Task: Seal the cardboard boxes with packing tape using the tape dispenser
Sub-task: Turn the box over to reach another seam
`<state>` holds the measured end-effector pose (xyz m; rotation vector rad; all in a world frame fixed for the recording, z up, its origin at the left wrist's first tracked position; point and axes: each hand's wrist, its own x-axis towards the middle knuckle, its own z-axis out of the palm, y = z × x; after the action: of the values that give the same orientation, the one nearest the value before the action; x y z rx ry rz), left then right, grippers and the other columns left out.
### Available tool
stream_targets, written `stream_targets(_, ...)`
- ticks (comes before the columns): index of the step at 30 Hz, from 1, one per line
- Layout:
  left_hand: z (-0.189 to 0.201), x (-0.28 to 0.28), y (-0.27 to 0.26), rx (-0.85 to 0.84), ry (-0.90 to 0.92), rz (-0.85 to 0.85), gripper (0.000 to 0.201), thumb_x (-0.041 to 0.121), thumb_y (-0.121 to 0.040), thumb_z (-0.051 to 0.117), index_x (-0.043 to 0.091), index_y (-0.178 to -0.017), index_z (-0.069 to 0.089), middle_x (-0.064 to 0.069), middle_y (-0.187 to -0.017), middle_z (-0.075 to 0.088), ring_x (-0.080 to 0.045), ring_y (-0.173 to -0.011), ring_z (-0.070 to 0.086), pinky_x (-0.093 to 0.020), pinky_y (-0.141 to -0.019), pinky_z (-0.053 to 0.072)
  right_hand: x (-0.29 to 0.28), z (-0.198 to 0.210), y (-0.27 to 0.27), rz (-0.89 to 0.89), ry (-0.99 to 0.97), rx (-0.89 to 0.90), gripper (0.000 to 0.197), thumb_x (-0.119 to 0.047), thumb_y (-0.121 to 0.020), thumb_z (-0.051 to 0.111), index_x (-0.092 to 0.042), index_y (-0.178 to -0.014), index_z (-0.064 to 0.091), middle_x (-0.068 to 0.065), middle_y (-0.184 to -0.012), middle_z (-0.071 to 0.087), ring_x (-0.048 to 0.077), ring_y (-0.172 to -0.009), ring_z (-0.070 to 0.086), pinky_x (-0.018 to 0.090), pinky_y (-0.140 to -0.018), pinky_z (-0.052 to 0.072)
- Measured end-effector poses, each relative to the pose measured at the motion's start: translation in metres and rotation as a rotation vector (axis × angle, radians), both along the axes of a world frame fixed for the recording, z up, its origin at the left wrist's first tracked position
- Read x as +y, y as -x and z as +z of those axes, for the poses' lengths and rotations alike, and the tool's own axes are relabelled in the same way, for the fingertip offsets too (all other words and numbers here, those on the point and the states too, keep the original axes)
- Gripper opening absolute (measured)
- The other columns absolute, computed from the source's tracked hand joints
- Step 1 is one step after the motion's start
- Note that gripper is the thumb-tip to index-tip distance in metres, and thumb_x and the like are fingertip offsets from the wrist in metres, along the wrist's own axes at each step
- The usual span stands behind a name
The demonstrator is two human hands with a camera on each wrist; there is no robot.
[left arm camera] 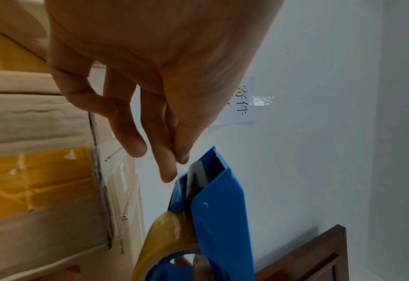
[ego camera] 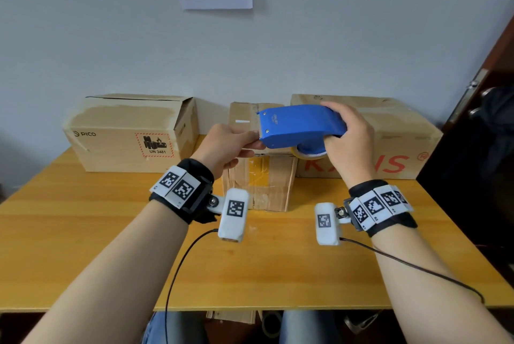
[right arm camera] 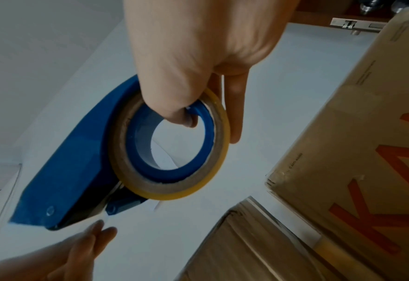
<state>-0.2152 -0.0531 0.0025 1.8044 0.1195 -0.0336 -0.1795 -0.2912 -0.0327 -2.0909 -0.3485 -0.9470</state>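
My right hand [ego camera: 347,139] grips the blue tape dispenser [ego camera: 297,125] in the air above the small middle cardboard box [ego camera: 261,179]. In the right wrist view its thumb hooks inside the core of the yellowish tape roll [right arm camera: 174,192]. The dispenser's toothed mouth points left. There my left hand [ego camera: 254,141] pinches the clear tape end between thumb and fingertips [left arm camera: 169,175], right at the dispenser [left arm camera: 215,199] mouth. Old yellowish tape runs across the small box's front.
A PICO-marked box [ego camera: 130,132] with one flap raised stands at the back left. A larger box with red lettering [ego camera: 389,146] stands at the back right. Both rest on the wooden table [ego camera: 250,265] against the wall. A dark door [ego camera: 486,121] is at the right.
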Motion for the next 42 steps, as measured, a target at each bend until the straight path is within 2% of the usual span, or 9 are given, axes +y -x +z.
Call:
stream_targets(4,-0.007,0.004,-0.003,-0.024,0.018,0.010,0.017,0.029,-0.098,0.062,0.018,-0.097,0.075,0.007,-0.079,0.077,0.001,-0.065,0.062,-0.020,-0.059,0.038,-0.003,-0.007,-0.002,0.010,0.034,-0.019,0.059,0.012,-0.079,0.057,-0.019,-0.128,0.065,-0.002,-0.122,0.066,0.011,-0.110,0.058,0.007,-0.085,0.043)
stream_targets(9,-0.010,0.005,-0.008,-0.063,0.005,-0.005,0.020,0.032,-0.096,0.066,0.015,-0.096,0.077,0.006,-0.080,0.077,0.005,-0.058,0.060,-0.018,-0.055,0.037,-0.004,-0.014,-0.003,-0.012,0.053,-0.018,0.060,0.012,-0.080,0.057,-0.020,-0.131,0.063,0.000,-0.124,0.064,0.007,-0.110,0.054,0.005,-0.083,0.040)
stream_targets(15,-0.016,0.010,-0.013,-0.088,-0.021,-0.003,0.023,0.033,-0.093,0.070,0.012,-0.091,0.079,0.005,-0.079,0.077,0.001,-0.062,0.061,-0.019,-0.054,0.036,-0.010,-0.020,-0.010,-0.036,0.071,-0.052,0.061,0.012,-0.081,0.057,-0.020,-0.133,0.064,0.004,-0.119,0.067,0.021,-0.107,0.061,0.037,-0.083,0.057)
stream_targets(18,-0.018,0.011,-0.014,-0.079,-0.041,-0.005,0.023,0.034,-0.093,0.069,0.014,-0.091,0.079,0.005,-0.077,0.077,0.001,-0.063,0.061,-0.018,-0.054,0.036,-0.012,-0.025,-0.011,-0.041,0.110,-0.092,0.062,0.013,-0.079,0.057,-0.018,-0.133,0.064,0.006,-0.117,0.069,0.025,-0.105,0.062,0.043,-0.082,0.057)
stream_targets(22,-0.018,0.009,-0.014,-0.087,-0.039,-0.011,0.021,0.033,-0.094,0.069,0.014,-0.089,0.079,0.005,-0.077,0.077,0.003,-0.062,0.061,-0.016,-0.052,0.036,-0.014,-0.027,-0.012,-0.069,0.120,-0.116,0.061,0.012,-0.080,0.060,-0.017,-0.134,0.064,0.007,-0.114,0.069,0.025,-0.102,0.063,0.040,-0.078,0.057)
stream_targets(27,-0.021,0.022,-0.015,-0.123,-0.074,0.045,0.019,0.032,-0.094,0.069,0.016,-0.087,0.078,0.011,-0.063,0.072,0.005,-0.056,0.060,-0.016,-0.050,0.038,-0.030,-0.036,-0.015,-0.112,0.083,-0.095,0.063,0.012,-0.081,0.059,-0.018,-0.136,0.062,0.007,-0.110,0.069,0.024,-0.097,0.063,0.039,-0.073,0.056)
stream_targets(31,-0.026,0.036,-0.017,-0.145,-0.061,0.095,0.022,0.035,-0.091,0.072,0.016,-0.088,0.080,0.006,-0.072,0.076,-0.005,-0.066,0.061,-0.019,-0.052,0.040,-0.045,-0.042,-0.015,-0.145,0.057,-0.103,0.062,0.013,-0.082,0.059,-0.017,-0.136,0.063,0.008,-0.107,0.069,0.025,-0.094,0.063,0.042,-0.072,0.057)
stream_targets(34,-0.029,0.032,-0.018,-0.176,-0.094,0.105,0.023,0.035,-0.091,0.071,0.015,-0.086,0.080,0.007,-0.071,0.075,-0.006,-0.065,0.061,-0.014,-0.048,0.041,-0.044,-0.043,-0.015,-0.164,0.029,-0.099,0.063,0.013,-0.082,0.059,-0.018,-0.136,0.063,0.007,-0.108,0.069,0.025,-0.095,0.063,0.043,-0.073,0.057)
stream_targets(42,-0.031,0.029,-0.018,-0.194,-0.129,0.102,0.023,0.037,-0.092,0.070,0.017,-0.084,0.080,0.009,-0.069,0.074,-0.006,-0.067,0.062,-0.013,-0.049,0.042,-0.046,-0.045,-0.013,-0.213,0.053,-0.083,0.063,0.011,-0.083,0.061,-0.021,-0.138,0.061,0.005,-0.106,0.068,0.024,-0.093,0.062,0.039,-0.069,0.054)
